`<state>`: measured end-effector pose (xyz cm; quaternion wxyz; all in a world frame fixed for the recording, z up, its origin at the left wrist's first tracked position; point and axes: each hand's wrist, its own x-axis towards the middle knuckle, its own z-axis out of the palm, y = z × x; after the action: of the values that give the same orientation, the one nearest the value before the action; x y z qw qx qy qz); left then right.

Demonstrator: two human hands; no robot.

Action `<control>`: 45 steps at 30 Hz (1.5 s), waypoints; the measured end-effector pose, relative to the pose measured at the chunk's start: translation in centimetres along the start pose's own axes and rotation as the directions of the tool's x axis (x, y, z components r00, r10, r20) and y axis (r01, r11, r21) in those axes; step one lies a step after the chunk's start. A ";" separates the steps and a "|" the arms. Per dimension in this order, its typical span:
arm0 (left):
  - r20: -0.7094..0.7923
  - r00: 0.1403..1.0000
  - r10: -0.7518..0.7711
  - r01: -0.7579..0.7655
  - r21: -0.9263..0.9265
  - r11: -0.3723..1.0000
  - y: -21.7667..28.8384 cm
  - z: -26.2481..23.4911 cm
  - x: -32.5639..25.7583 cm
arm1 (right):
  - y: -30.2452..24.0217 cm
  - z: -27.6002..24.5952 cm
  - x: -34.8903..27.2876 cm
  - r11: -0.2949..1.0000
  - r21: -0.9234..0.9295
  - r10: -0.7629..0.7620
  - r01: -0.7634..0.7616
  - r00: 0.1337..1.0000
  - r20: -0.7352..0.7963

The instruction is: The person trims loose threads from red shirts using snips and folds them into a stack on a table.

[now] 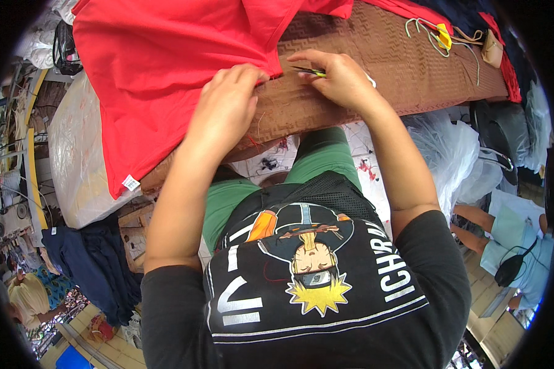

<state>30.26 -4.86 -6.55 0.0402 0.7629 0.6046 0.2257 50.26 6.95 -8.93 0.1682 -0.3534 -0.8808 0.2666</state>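
Observation:
A red garment (160, 80) spreads over the left part of a table covered in brown patterned cloth (363, 43). My left hand (231, 101) is closed on the garment's edge near its right corner, fingers bent over the fabric; the fingertips are partly hidden. Just to the right, my right hand (341, 80) grips small thread snips (314, 71) with dark blades and a yellow-green part. Their blades point left toward the garment corner, a short way apart from it. A white tag (130, 182) shows at the garment's lower left corner.
A plastic-wrapped bundle (74, 147) and navy garments (95, 264) lie at left. Clear plastic bags (440, 147) stand at right. A yellow item with cord (444, 37) and a beige pouch (492, 50) lie on the table's far right. Another person (505, 246) is at right.

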 end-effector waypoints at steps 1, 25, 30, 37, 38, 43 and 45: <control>-0.094 0.996 0.003 0.003 0.063 0.998 -0.9 2.5 0.3 | -0.1 0.7 0.3 1.000 0.010 -0.011 0.011 1.000 -0.006; -0.517 0.856 0.018 -0.103 -0.137 0.985 0.3 0.3 1.5 | -3.6 1.0 1.3 0.782 0.614 -0.012 0.103 0.988 -0.151; -0.414 0.903 -0.114 -0.036 -0.338 0.941 0.5 -0.6 2.0 | -3.8 0.2 1.0 0.850 0.512 -0.051 0.123 0.987 -0.153; 0.043 0.948 -0.316 0.272 -0.624 0.732 -0.7 -1.4 2.6 | -5.0 -3.0 0.2 0.971 0.204 -0.102 0.122 0.989 -0.105; 0.071 0.946 -0.315 0.285 -0.645 0.709 -0.9 -1.5 2.6 | -5.2 -3.5 0.1 0.975 0.162 -0.136 0.152 0.985 -0.102; 0.212 0.925 -0.316 0.371 -0.687 0.626 -0.5 -2.5 2.7 | -5.7 -6.0 -0.2 0.941 -0.004 -0.337 0.338 0.938 -0.077; 0.186 0.940 -0.287 0.333 -0.685 0.648 -0.6 -2.5 2.7 | -5.9 -6.3 -0.2 0.923 -0.053 -0.384 0.382 0.922 -0.046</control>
<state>29.19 -2.67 -3.75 0.3855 0.5801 0.5913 0.4065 50.31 5.45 -0.46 0.2336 -0.1851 -0.9334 0.1998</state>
